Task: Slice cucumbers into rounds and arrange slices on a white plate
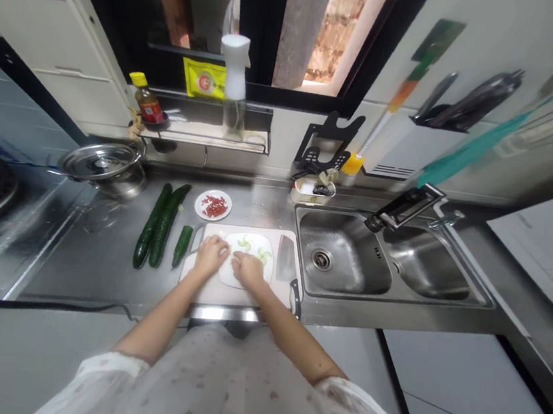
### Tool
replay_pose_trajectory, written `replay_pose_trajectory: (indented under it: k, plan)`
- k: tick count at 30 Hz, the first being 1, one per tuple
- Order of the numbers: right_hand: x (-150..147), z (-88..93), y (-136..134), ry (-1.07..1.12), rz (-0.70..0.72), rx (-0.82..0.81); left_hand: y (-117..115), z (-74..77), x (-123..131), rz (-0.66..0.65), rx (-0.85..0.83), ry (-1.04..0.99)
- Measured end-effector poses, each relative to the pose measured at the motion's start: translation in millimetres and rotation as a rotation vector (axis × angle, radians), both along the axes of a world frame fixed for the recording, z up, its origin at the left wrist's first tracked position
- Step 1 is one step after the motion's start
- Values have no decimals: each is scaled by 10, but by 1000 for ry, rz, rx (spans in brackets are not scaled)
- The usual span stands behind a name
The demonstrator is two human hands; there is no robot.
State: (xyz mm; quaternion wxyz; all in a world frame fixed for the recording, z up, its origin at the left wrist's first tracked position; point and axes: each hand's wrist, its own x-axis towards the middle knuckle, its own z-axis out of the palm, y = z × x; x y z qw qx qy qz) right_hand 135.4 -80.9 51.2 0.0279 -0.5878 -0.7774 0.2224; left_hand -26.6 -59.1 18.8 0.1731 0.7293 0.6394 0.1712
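My left hand (211,256) is at the left edge of a white plate (242,281), its fingers curled together. Over the middle of that plate is my right hand (247,268), fingers closed in a pinch. What either hand holds is too small or hidden to make out. Thin pale-green cucumber slices (244,245) lie fanned at the plate's far side, and another group of slices (264,256) sits to the right. The plate rests on a pale cutting board (205,294). A cleaver (286,258) with a black handle lies along the board's right side.
Left of the board are a short cucumber piece (181,246) and two long cucumbers (159,226). A small plate of red bits (215,206) stands behind. Farther left is a lidded steel pot (105,166); a double sink (346,256) is at the right.
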Motion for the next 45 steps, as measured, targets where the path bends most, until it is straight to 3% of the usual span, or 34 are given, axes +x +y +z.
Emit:
replay_pose_trajectory:
  k: [7,11,28,40,45]
  plan:
    - [329,94,-314,199,-153,58,-99,-101,-348,282,62,-43]
    - [533,71,-467,257,-254,105,-173,-161,-477,357,46,-37]
    - [707,139,-603,372,-304,203,23,12,-278,296,-123,314]
    - [737,121,-616,389,-298,200,28,33,-249,295,-145,331]
    - [751,115,-621,404,-293,196,116,39,-259,330,-141,249]
